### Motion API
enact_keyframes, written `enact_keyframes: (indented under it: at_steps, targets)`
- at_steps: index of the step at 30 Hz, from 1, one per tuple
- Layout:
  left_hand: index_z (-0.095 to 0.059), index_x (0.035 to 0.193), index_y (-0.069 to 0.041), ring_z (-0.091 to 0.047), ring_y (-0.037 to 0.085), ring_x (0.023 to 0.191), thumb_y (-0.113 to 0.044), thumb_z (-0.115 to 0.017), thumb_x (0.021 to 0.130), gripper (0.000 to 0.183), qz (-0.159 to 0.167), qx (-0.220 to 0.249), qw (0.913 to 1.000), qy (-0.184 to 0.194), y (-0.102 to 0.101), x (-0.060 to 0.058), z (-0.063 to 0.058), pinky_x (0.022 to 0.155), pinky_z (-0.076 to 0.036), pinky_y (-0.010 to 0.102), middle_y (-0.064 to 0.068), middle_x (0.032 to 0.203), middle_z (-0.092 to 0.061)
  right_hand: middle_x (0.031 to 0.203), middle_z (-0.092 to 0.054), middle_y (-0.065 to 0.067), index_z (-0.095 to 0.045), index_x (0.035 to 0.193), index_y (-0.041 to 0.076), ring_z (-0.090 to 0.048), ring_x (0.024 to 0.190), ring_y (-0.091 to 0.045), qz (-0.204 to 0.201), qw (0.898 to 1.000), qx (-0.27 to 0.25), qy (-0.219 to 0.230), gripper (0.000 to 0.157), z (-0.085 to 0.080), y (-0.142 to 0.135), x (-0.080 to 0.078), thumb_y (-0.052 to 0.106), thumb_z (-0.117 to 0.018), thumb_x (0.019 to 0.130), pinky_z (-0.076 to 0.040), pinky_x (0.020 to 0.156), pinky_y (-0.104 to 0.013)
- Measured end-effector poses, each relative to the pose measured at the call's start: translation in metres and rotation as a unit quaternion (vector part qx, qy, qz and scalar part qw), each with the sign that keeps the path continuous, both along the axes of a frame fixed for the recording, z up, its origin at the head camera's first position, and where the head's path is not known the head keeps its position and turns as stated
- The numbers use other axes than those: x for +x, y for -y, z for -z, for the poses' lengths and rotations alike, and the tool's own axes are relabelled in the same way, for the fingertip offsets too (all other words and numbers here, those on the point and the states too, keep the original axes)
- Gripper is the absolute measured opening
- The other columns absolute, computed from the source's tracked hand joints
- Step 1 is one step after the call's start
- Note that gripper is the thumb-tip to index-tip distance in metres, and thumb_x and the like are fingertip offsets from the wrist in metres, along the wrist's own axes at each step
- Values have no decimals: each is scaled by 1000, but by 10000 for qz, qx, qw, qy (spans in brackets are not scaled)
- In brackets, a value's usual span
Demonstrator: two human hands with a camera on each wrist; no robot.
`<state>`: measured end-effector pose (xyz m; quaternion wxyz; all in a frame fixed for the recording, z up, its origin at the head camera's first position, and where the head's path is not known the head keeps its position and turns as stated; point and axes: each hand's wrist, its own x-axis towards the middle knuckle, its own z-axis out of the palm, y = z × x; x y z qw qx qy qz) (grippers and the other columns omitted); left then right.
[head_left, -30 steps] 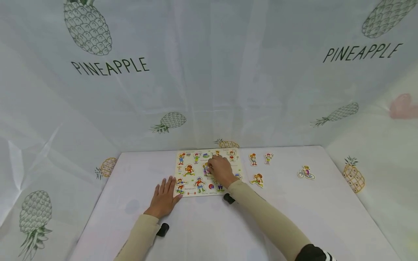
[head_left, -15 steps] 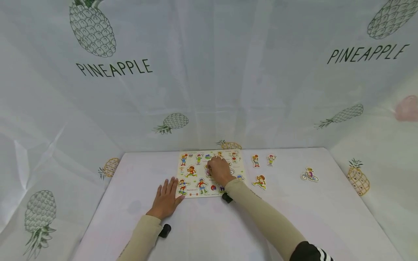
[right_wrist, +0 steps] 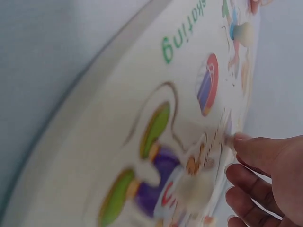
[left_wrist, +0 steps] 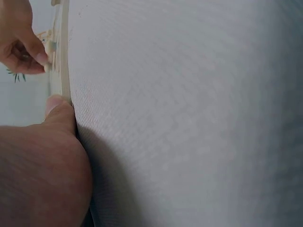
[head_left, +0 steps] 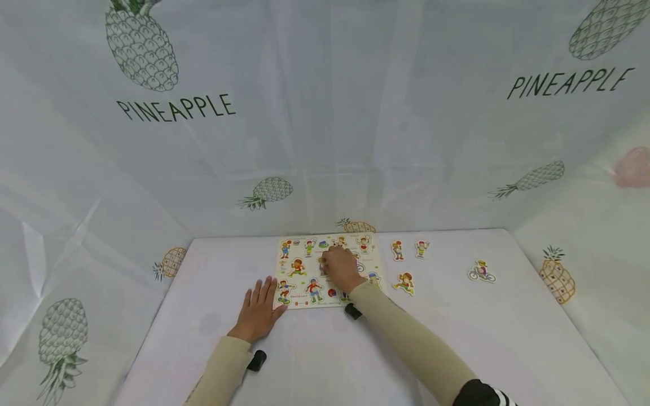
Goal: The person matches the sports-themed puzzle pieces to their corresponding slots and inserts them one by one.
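A knobbed puzzle board (head_left: 374, 262) with printed sporty children lies at the back of the table. Over its middle, my right hand (head_left: 342, 268) pinches a small pale knob (right_wrist: 230, 140) between thumb and fingers. The puzzle piece (head_left: 322, 268) under those fingers is mostly hidden. My left hand (head_left: 256, 313) lies flat with fingers spread at the board's left side. In the left wrist view its thumb (left_wrist: 59, 111) presses on the board's edge. A skater piece in purple trousers (right_wrist: 165, 165) sits close to my right hand, its round knob sticking up.
Right of the board lie loose pieces: a figure with a raised ball (head_left: 398, 250), a small figure in green (head_left: 421, 248), a runner (head_left: 404, 283) and, farther off, a cyclist (head_left: 481, 272). A pineapple-print sheet (head_left: 325, 141) hangs behind the table.
The head view has shifted slightly. My right hand stays over the same spot of the board with only small finger motion, and my left hand keeps its place at the edge.
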<state>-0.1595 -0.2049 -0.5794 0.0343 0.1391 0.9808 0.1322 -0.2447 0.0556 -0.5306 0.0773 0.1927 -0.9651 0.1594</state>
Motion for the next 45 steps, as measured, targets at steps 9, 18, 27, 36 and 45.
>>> enact_keyframes:
  at_steps: [9,18,27,36,45]
  targets:
    - [-24,164,6,-16,51,159,-41,-61,106,84,-60,-65,9999,72,4,-1,4,125,-16,70,26,173,-20,99,-74,-5,-80,104,10,-69,92,-26,299,9991,-125,-282,14,-11,-35,15,12,-85,90,-58,87,-45]
    - [-22,165,7,-14,52,159,-40,-58,108,82,-44,-100,9999,94,6,-1,1,126,-15,69,27,173,-19,101,-74,-9,-80,103,6,-69,94,-30,924,9942,-377,-402,16,-15,-101,28,8,-86,88,-57,86,-49]
    - [-22,164,8,-13,53,159,-40,-56,109,81,-62,158,9997,182,3,2,-6,126,-12,69,29,172,-18,101,-74,-12,-79,102,2,-68,94,-33,1311,9897,-471,-337,17,-9,-160,50,4,-86,87,-55,84,-52]
    - [-23,164,8,-16,52,158,-45,-56,108,83,34,110,9999,18,3,0,0,126,-15,69,29,172,-21,96,-73,-10,-80,98,5,-66,88,-32,1430,9891,-287,-174,15,4,-187,69,11,-88,86,-54,79,-51]
    - [-24,163,9,-14,53,158,-33,-58,109,76,-92,105,9989,452,-8,6,-26,126,-12,69,29,172,-20,89,-72,-8,-81,96,5,-66,82,-30,1306,9911,-179,-195,16,11,-193,77,11,-90,85,-56,75,-50]
